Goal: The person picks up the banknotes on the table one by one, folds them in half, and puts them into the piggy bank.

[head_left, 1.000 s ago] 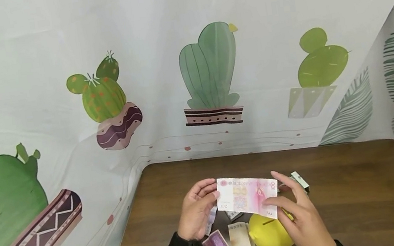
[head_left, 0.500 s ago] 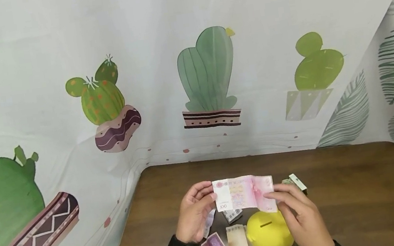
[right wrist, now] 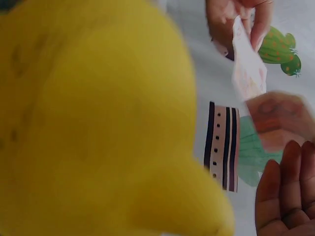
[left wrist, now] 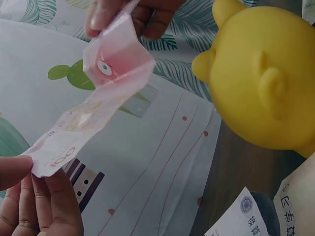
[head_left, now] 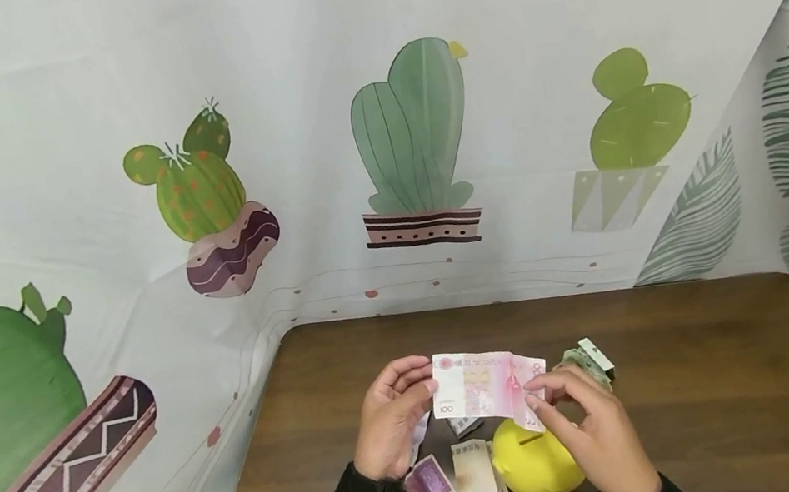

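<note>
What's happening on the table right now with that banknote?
A person holds a pink 100 banknote in the air over the wooden table. The left hand pinches its left end, while the right hand pinches the right end, which is bent over. Below the note sit a yellow piggy bank and several other folded notes on the table.

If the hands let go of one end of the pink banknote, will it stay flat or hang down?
The banknote would probably droop: in the left wrist view it already sags and creases between the left hand and right hand. It looks thin and light, so it likely slips easily from a loose pinch.
</note>
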Available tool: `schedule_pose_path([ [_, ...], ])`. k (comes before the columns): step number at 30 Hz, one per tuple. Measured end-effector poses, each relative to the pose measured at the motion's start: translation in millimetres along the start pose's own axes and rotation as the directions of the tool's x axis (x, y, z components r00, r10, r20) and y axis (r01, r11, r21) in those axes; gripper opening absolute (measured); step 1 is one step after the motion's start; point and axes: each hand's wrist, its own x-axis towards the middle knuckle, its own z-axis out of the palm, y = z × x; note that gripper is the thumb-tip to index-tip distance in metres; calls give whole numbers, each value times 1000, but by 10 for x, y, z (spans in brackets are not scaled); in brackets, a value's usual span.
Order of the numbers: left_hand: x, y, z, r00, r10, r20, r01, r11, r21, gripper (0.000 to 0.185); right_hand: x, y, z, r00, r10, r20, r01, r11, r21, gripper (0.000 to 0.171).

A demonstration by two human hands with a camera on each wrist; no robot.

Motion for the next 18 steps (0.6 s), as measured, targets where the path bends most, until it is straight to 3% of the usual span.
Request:
schedule_pose_path([
  [3,-12,-5,21,1000,2,5,-2,1000,0,29,2,-39,1,990,133,38,-136,987,83,56],
  [5,-19,-11,33,1000,3,7,-3,1000,-3,28,6,-70,-1,967,243,70,-251,956,149,70],
  [7,-26,-16,50,1000,4,9,-4,1000,-1,28,11,-96,-4,941,326,94,-338,922,187,74],
  [14,-60,-33,112,1000,-14,11,14,1000,27,29,15,-134,-28,878,438,195,-476,842,254,44],
  [18,-76,-54,142,1000,-17,11,15,993,120,33,-1,-141,-44,859,457,230,-507,821,263,39],
])
